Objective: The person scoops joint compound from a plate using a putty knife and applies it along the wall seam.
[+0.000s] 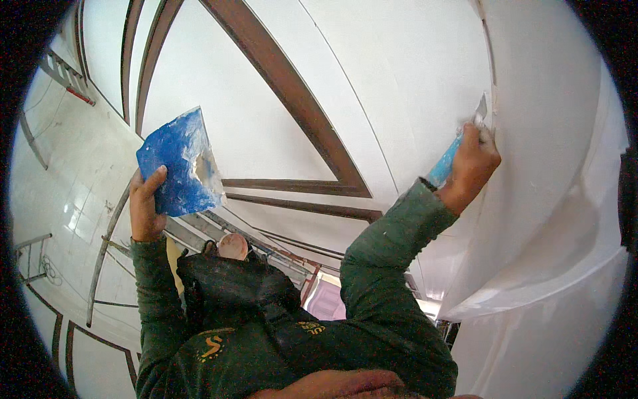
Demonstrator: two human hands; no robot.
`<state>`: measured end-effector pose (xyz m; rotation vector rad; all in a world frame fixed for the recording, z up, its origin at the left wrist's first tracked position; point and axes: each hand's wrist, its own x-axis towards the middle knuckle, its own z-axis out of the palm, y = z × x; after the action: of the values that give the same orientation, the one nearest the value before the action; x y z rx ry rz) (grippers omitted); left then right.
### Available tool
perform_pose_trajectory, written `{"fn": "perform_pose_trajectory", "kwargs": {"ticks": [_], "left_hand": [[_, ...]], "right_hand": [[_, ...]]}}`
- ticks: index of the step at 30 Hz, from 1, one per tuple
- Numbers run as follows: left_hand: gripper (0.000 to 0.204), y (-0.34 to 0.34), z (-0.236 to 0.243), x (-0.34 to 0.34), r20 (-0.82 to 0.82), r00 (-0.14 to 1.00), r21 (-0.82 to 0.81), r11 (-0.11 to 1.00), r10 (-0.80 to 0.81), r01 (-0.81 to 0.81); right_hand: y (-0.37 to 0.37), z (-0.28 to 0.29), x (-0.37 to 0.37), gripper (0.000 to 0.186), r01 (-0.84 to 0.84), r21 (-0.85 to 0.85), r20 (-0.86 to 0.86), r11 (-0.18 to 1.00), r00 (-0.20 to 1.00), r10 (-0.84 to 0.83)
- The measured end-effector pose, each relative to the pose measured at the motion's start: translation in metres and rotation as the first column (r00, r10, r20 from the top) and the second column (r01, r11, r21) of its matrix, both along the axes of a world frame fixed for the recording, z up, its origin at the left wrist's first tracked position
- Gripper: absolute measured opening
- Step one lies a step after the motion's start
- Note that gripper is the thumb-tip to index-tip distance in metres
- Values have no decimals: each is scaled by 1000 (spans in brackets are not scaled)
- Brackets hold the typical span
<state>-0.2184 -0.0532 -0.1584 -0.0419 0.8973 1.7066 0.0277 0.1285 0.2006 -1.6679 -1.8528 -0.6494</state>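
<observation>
At ten o'clock, near the far left rim, a grey metal ladder with a red section stands well apart from you. Between nine and ten o'clock, your left hand grasps a flat, blue, roughly rectangular sheet smeared with white by its lower left edge, thumb pressed on the face and the other fingers mostly hidden behind. Holding it by the margin seems to leave its broad face free to carry the thick off-white paste heaped toward its right edge, the side nearer your other hand. Toward twelve o'clock, a dark-brown flat trim strip runs slantwise across the white wall panel. Between two and three o'clock, your right hand is clenched around a light-blue-handled putty knife with a thin metal blade, high on its handle, probably for close control of the tip. The blade points upward beside the long narrow seam; whether it touches, you cannot tell here. At three o'clock spreads a smooth white surface.
</observation>
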Motion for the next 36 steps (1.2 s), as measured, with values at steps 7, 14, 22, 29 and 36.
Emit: {"fn": "perform_pose_trajectory", "kwargs": {"ticks": [7, 14, 22, 29, 36], "left_hand": [[40, -4, 0, -1, 42, 998, -23, 999, -42, 43], [31, 0, 4, -2, 57, 998, -14, 999, -28, 29], [32, -2, 1, 0, 61, 996, -1, 998, -59, 60], [36, -2, 6, -4, 52, 996, 11, 997, -77, 76], [39, -2, 12, -1, 40, 996, -28, 997, -74, 75]], "right_hand": [[4, -16, 19, 34, -120, 165, -398, 979, 900, 178], [11, -14, 6, 29, -329, 225, -124, 917, 924, 362], [12, 28, -11, 33, -134, -96, 169, 986, 974, 149], [7, 44, 26, 37, -108, -130, 345, 986, 927, 147], [-5, 0, 25, 35, -288, 157, -128, 945, 943, 309]]}}
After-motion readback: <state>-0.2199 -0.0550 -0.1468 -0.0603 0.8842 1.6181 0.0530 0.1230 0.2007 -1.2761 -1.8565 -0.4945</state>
